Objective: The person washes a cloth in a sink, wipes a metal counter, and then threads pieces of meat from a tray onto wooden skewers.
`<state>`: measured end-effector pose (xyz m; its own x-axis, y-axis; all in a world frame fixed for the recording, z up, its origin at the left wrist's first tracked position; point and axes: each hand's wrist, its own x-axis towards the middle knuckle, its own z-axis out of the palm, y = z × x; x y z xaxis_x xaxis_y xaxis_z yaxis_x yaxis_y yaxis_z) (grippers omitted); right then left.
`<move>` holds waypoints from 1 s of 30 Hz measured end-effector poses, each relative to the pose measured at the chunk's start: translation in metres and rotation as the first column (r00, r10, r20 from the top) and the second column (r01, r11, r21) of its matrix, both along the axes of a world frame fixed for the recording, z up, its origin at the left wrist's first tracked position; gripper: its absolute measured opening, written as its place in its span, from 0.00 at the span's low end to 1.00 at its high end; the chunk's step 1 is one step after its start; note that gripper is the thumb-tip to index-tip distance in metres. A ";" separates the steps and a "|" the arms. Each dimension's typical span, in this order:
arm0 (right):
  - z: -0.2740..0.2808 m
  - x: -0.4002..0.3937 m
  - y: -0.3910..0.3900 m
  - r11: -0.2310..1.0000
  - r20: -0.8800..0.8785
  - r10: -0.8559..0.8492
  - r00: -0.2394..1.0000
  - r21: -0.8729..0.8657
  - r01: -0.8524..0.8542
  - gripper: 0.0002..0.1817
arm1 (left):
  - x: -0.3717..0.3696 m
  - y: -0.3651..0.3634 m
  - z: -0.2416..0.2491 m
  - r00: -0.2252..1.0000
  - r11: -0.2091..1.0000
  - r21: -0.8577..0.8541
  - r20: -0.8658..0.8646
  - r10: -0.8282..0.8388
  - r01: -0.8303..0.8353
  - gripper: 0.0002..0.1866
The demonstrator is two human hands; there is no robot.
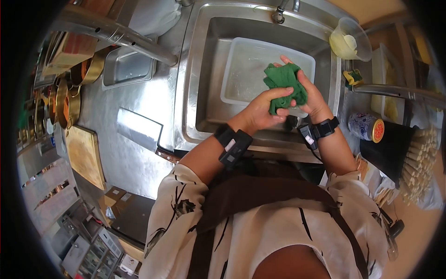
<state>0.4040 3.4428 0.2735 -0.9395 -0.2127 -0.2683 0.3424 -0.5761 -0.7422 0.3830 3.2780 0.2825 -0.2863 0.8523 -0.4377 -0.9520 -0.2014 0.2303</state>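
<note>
A crumpled green cloth (282,79) is bunched between my two hands above the sink (214,69). My left hand (267,108) grips its lower left side, with the thumb across the front. On the right side, my right hand (311,95) is wrapped round the cloth, and some of its fingers show behind the top. Beneath them a white rectangular plastic tub (227,81) sits in the basin, holding cloudy water. Part of the tub is hidden by the cloth and hands.
A faucet (278,16) stands at the sink's back edge. To the left lie a cleaver (139,128), a metal pan (129,67) and a cutting board (85,156). On the right are a clear plastic container (364,44), a yellow-green sponge (353,77), a patterned jar (362,127) and bundled chopsticks (420,160).
</note>
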 end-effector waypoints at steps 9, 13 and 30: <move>0.053 0.008 -0.024 0.999 -0.157 -0.008 0.988 0.030 0.013 0.14 | 0.012 -0.012 0.034 0.982 0.953 0.281 0.117 -0.147 0.109 0.15; 0.079 0.009 -0.038 0.934 -0.066 -0.082 0.994 0.343 0.100 0.08 | 0.008 -0.016 0.054 0.972 0.972 0.030 -0.051 -0.231 0.232 0.10; -0.081 -0.006 -0.038 0.421 -0.009 -0.456 0.890 0.879 0.225 0.08 | 0.024 0.025 -0.079 0.348 0.481 -0.787 -0.607 -0.715 -0.386 0.23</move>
